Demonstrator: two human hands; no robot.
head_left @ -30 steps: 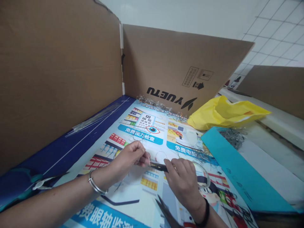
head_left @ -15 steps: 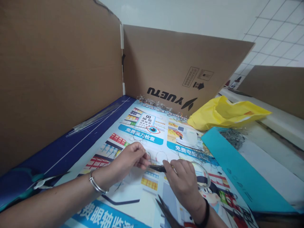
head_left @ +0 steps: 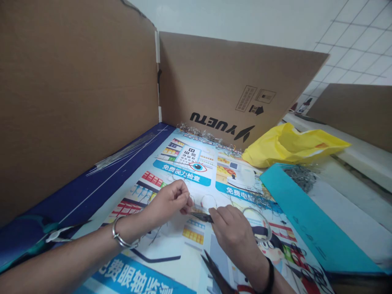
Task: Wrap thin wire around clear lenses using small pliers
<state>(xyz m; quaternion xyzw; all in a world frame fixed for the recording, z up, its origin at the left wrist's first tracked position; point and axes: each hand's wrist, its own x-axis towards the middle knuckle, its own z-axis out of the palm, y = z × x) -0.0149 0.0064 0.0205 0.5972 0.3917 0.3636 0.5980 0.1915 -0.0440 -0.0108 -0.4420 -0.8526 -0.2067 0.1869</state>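
My left hand (head_left: 175, 200) is closed, its fingertips pinched over the printed sheet (head_left: 171, 249); what they hold is too small to make out. My right hand (head_left: 234, 228) wraps round dark pliers (head_left: 202, 217), whose tips point left and reach close to my left fingertips. Just above the pliers lies a thin wire ring (head_left: 209, 201). A larger pale coil (head_left: 266, 220) rests beyond my right hand. Below, between my forearms, dark-bladed scissors (head_left: 216, 271) lie on the sheet.
Cardboard panels (head_left: 232, 81) stand at the left and back. Straight wires (head_left: 122, 153) lie at left, near teal-handled cutters (head_left: 52, 237). Wire scraps line the back. A yellow bag (head_left: 294, 145), a turquoise strip (head_left: 315, 220), a grey wire heap (head_left: 301, 177) and black loops (head_left: 315, 277) are at right.
My left hand has risen slightly and its fingers have curled in more. My right hand has shifted a little to the left, and the pliers in it have turned slightly.
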